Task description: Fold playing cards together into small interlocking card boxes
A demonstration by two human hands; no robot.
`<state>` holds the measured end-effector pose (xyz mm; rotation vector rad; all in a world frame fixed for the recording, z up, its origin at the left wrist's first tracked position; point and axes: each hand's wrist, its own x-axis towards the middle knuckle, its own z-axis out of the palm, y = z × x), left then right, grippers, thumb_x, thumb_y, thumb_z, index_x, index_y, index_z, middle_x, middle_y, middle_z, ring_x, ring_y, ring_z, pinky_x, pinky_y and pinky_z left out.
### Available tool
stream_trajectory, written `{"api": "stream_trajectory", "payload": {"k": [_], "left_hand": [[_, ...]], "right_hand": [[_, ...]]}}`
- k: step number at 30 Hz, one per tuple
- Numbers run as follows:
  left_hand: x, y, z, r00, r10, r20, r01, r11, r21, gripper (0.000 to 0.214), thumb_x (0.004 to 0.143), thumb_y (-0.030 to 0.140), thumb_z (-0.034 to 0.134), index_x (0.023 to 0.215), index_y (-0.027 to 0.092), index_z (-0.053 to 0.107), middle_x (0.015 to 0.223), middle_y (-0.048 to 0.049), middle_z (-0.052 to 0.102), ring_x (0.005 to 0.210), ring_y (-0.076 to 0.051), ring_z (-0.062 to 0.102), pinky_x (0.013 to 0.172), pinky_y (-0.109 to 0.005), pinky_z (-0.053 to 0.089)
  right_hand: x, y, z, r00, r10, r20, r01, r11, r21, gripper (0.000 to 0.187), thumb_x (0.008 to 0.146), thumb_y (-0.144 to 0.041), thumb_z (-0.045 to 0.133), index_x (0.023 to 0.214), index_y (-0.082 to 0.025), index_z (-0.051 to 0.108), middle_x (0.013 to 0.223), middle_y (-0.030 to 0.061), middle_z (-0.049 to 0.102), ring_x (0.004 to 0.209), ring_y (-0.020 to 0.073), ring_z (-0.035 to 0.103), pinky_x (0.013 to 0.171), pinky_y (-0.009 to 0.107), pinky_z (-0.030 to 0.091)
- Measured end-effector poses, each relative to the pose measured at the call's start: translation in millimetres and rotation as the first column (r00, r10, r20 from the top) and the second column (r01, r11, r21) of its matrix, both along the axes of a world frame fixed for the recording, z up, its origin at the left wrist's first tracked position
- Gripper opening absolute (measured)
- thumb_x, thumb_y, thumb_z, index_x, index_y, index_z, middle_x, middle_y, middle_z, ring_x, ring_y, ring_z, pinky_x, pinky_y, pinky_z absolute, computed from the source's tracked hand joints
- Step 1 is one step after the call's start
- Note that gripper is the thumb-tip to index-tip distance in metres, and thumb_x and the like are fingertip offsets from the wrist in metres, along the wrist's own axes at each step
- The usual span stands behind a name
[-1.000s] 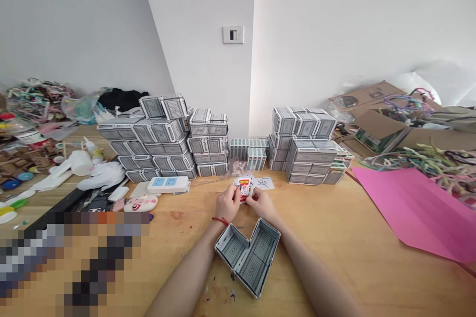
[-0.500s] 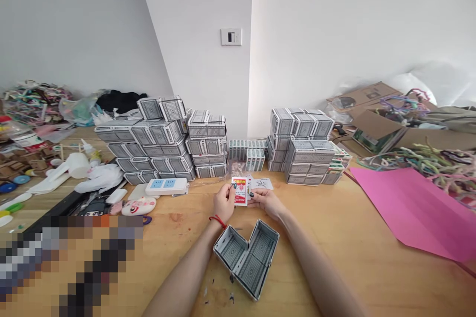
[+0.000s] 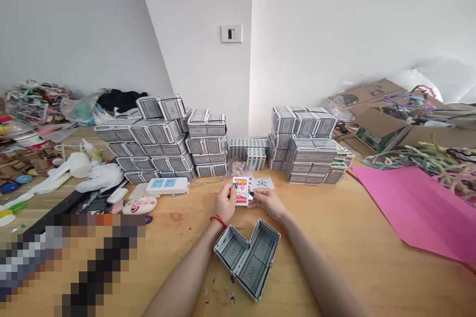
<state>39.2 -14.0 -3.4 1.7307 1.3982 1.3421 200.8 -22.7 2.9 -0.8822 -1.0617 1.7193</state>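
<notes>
My left hand [image 3: 225, 203] is closed on the left edge of a few playing cards [image 3: 241, 193], its thumb lying over the front. The foremost card is white with red print reading POKER. Thumb and fingers of my right hand [image 3: 269, 201] pinch the cards along the right edge, where a second card peeks out. Behind them a loose card [image 3: 264, 183] lies on the table. Between my forearms sits a heart-shaped open box [image 3: 254, 260] built from grey-patterned cards, touched by neither hand.
Stacks of card-built blocks stand on the left [image 3: 163, 150] and right [image 3: 311, 158]. Small card packs [image 3: 256, 158] line the back. A white power strip [image 3: 167, 186] lies left, pink paper [image 3: 416, 213] right, and a carton [image 3: 386, 129] with yarn behind it.
The view has shifted slightly. Both hands keep hold of the cards in nearly the same place, and the box has not been moved.
</notes>
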Motion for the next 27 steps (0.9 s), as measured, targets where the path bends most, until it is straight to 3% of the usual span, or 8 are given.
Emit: {"api": "stream_trajectory", "payload": {"k": [8, 14, 17, 19, 21, 23, 25, 27], "left_hand": [[2, -3, 4.5, 0.995, -0.008, -0.097, 0.009, 1.000, 0.008, 0.029, 0.079, 0.036, 0.040, 0.059, 0.017, 0.047, 0.046, 0.0055, 0.041, 0.043, -0.006, 0.036, 0.044, -0.017, 0.027], [-4, -5, 6.8, 0.993, -0.091, -0.068, 0.085, 0.992, -0.092, 0.032, 0.079, 0.042, 0.040, 0.069, 0.015, 0.056, 0.055, 0.0010, 0.056, 0.050, -0.010, 0.049, 0.049, -0.019, 0.035], [-17, -7, 17.4, 0.982, -0.127, -0.139, 0.097, 0.973, -0.210, 0.036, 0.080, 0.043, 0.036, 0.075, 0.016, 0.058, 0.058, -0.0015, 0.061, 0.051, -0.013, 0.054, 0.052, -0.022, 0.038], [-34, -11, 29.8, 0.960, -0.093, -0.265, 0.029, 0.972, -0.234, 0.035, 0.080, 0.042, 0.035, 0.076, 0.016, 0.059, 0.062, -0.0039, 0.063, 0.056, -0.015, 0.056, 0.056, -0.024, 0.040], [-61, -21, 44.1, 0.894, -0.072, -0.443, -0.037, 0.972, -0.233, 0.028, 0.077, 0.039, 0.041, 0.082, 0.018, 0.060, 0.078, -0.0064, 0.066, 0.070, -0.017, 0.059, 0.064, -0.026, 0.042], [-98, -39, 56.2, 0.769, -0.021, -0.639, -0.168, 0.958, -0.233, 0.028, 0.075, 0.039, 0.043, 0.085, 0.019, 0.060, 0.087, -0.0076, 0.065, 0.080, -0.020, 0.059, 0.073, -0.028, 0.041], [-142, -64, 62.3, 0.595, 0.102, -0.798, -0.331, 0.935, -0.128, 0.039, 0.072, 0.042, 0.044, 0.096, 0.015, 0.057, 0.102, -0.0126, 0.061, 0.097, -0.025, 0.053, 0.085, -0.032, 0.037], [-187, -91, 61.4, 0.396, 0.225, -0.890, -0.512, 0.859, -0.011, 0.060, 0.066, 0.048, 0.049, 0.111, 0.009, 0.048, 0.114, -0.0175, 0.054, 0.107, -0.030, 0.046, 0.092, -0.037, 0.031]], "right_hand": [[-6, 0, -2.1, 0.993, -0.072, 0.097, 0.067, 0.997, 0.050, 0.032, 0.058, -0.041, 0.070, 0.074, -0.014, 0.063, 0.072, 0.0043, 0.068, 0.065, 0.0192, 0.064, 0.066, 0.035, 0.052], [-7, 2, -5.3, 0.973, -0.144, 0.179, 0.131, 0.988, 0.082, 0.033, 0.054, -0.046, 0.071, 0.064, -0.016, 0.060, 0.063, 0.0029, 0.066, 0.058, 0.0201, 0.063, 0.059, 0.035, 0.051], [-5, 2, -7.2, 0.974, -0.155, 0.168, 0.140, 0.986, 0.095, 0.035, 0.053, -0.047, 0.071, 0.065, -0.016, 0.059, 0.065, 0.0029, 0.066, 0.059, 0.0201, 0.062, 0.060, 0.035, 0.051], [-3, 1, -8.1, 0.976, -0.164, 0.144, 0.151, 0.984, 0.096, 0.036, 0.054, -0.047, 0.071, 0.067, -0.016, 0.059, 0.069, 0.0035, 0.066, 0.062, 0.0201, 0.062, 0.060, 0.035, 0.051], [-2, 1, -8.6, 0.978, -0.167, 0.125, 0.156, 0.983, 0.095, 0.035, 0.054, -0.047, 0.071, 0.067, -0.016, 0.059, 0.070, 0.0036, 0.066, 0.063, 0.0198, 0.062, 0.061, 0.034, 0.051], [-2, 0, -8.9, 0.980, -0.160, 0.121, 0.149, 0.984, 0.093, 0.035, 0.055, -0.046, 0.070, 0.066, -0.016, 0.059, 0.068, 0.0034, 0.065, 0.064, 0.0195, 0.062, 0.062, 0.034, 0.050], [-2, 0, -9.1, 0.980, -0.155, 0.128, 0.144, 0.985, 0.091, 0.034, 0.055, -0.047, 0.071, 0.065, -0.016, 0.058, 0.066, 0.0029, 0.065, 0.062, 0.0193, 0.062, 0.062, 0.034, 0.050], [-2, 1, -9.2, 0.980, -0.152, 0.131, 0.140, 0.986, 0.091, 0.035, 0.054, -0.047, 0.071, 0.065, -0.016, 0.059, 0.066, 0.0030, 0.065, 0.061, 0.0192, 0.062, 0.061, 0.034, 0.050]]}}
